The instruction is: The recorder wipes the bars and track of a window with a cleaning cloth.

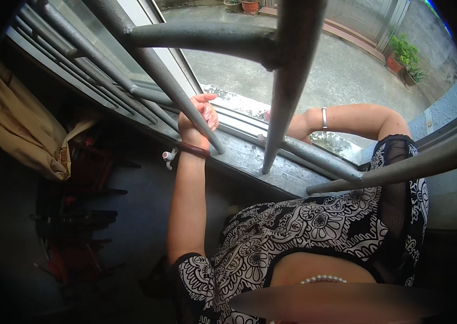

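Note:
My left hand (198, 119), with a brown bangle at the wrist, is at a slanting metal bar (196, 117) of the window grille. The bar crosses in front of the hand; its fingers are partly curled, and its grip is unclear. Beyond a thicker upright bar (289, 85), my right hand (298, 126) is low by the window track (240, 117), a silver bracelet at its wrist. That bar hides most of its fingers; small parts of them show on the bar's left side. A white-framed window pane (163, 69) stands behind the grille at the upper left.
Grille bars cross the view above the grey sill (248, 156). A tap (169, 157) with a red mark is beside my left forearm. A tan curtain (30, 125) hangs at the left, near dark red furniture (70, 259). Potted plants (402, 52) stand in the paved yard outside.

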A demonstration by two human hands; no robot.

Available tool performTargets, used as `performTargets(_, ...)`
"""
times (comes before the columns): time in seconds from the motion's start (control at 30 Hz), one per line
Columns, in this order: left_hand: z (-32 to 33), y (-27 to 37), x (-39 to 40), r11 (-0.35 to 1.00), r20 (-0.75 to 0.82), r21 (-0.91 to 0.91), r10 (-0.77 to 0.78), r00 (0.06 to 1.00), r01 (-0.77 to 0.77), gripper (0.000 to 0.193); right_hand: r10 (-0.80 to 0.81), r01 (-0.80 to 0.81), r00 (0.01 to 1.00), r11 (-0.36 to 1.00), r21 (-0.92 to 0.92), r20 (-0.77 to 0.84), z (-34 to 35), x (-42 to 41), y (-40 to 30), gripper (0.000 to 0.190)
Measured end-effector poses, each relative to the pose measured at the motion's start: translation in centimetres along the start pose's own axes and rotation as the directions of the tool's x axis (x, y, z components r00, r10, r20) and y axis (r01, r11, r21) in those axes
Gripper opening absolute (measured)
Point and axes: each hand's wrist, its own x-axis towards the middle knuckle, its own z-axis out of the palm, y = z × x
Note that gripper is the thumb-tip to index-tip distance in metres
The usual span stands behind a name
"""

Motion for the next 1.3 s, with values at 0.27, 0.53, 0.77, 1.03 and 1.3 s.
performTargets(0.27,1.2,0.0,-0.3,0.999,-0.021,-0.045,-0.013,1.000,0.012,0.025,-0.076,0.084,0.961,0.996,0.018,-0.267,-2.8,2.9,-6.1,0.026)
performTargets(0.53,0.1,0.0,-0.1,0.999,-0.012,-0.041,-0.012,1.000,0.011,0.025,-0.009,0.134,0.897,0.959,0.252,-0.442,-2.3,8.0,-4.5,0.037)
performTargets(0.77,0.2,-0.3,0.1,0.999,-0.041,-0.053,-0.003,0.999,0.001,0.024,0.114,-0.007,0.905,0.967,0.254,-0.409,-4.7,6.5,-1.9,0.041)
performTargets(1.03,-0.2,-0.2,-0.1,1.000,-0.052,-0.005,0.018,0.999,-0.018,0.027,0.275,0.090,0.863,0.741,0.665,-0.423,-9.0,5.9,6.5,0.058)
performTargets(1.3,0.3,-0.1,0.0,0.999,-0.021,-0.025,-0.039,0.999,0.038,0.027,0.203,-0.188,0.826,0.979,0.082,-0.526,-7.2,4.6,3.1,0.045)
